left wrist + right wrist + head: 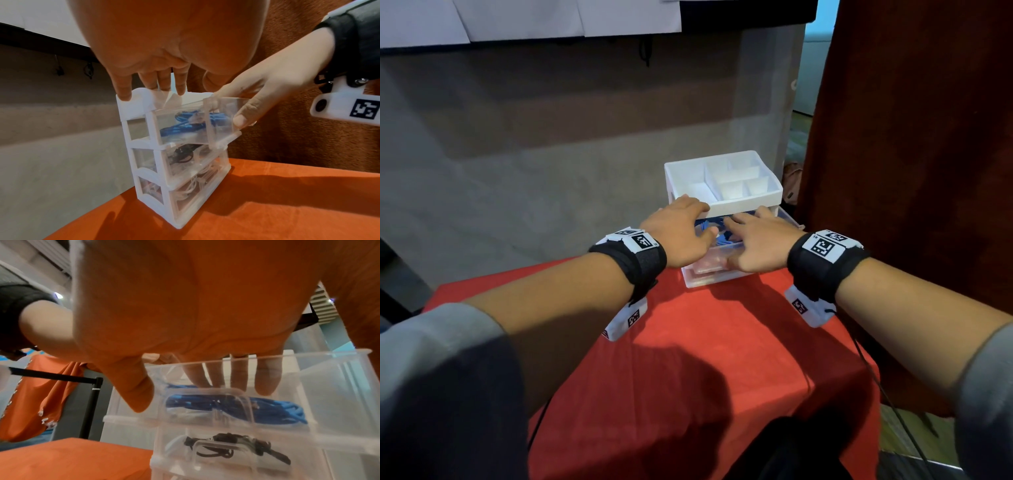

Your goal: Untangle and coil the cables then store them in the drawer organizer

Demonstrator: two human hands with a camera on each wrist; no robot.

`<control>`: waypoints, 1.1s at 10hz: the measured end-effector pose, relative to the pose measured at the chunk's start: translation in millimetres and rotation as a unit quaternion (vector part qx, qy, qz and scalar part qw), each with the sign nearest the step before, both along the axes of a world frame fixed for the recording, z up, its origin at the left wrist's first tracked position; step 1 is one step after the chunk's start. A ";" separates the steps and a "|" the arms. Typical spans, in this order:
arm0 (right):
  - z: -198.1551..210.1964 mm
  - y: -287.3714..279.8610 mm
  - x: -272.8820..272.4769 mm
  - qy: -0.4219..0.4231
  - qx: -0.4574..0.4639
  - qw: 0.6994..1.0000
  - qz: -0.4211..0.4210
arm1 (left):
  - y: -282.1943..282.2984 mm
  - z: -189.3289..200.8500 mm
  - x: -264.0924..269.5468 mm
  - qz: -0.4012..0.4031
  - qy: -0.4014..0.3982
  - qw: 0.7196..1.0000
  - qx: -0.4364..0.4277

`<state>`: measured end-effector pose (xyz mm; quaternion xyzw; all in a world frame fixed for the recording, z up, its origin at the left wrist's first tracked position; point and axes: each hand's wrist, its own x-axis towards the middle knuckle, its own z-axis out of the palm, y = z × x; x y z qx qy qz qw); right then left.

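A white drawer organizer (753, 202) stands at the far edge of the red table, with several open tray compartments on top. Its clear top drawer (222, 113) is pulled partway out and holds a coiled blue cable (226, 402). A black cable (183, 155) lies in the middle drawer and a white cable (197, 183) in the bottom one. My left hand (678, 233) presses straight fingertips (123, 92) on the organizer's top front edge. My right hand (760, 243) pinches the top drawer's front wall, fingers inside above the blue cable, thumb (139, 394) outside.
The red cloth (722, 342) covers a small table whose edges fall away on the left and right. A grey wall rises just behind the organizer, and a dark red curtain (911, 171) hangs close on the right. A black cord (876, 394) trails off the table's right side.
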<state>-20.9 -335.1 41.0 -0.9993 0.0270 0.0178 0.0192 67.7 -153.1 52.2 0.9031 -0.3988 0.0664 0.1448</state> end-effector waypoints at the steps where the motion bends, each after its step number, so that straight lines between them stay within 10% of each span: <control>1: 3.9 0.1 2.2 -0.043 0.049 0.998 -0.017 | 2.2 1.3 0.7 -0.012 0.004 1.000 0.008; 4: -2.5 -4.2 -3.0 -0.222 -0.011 0.973 -0.063 | 1.5 -3.4 6.2 -0.010 -0.028 0.999 0.015; 9: -1.5 -8.5 43.1 -0.264 -0.077 0.958 -0.086 | -9.6 -1.6 17.9 0.041 -0.201 0.978 0.024; 11: -5.7 3.3 41.1 -0.319 -0.021 0.947 -0.008 | 3.0 -6.5 23.8 -0.012 -0.150 0.981 -0.121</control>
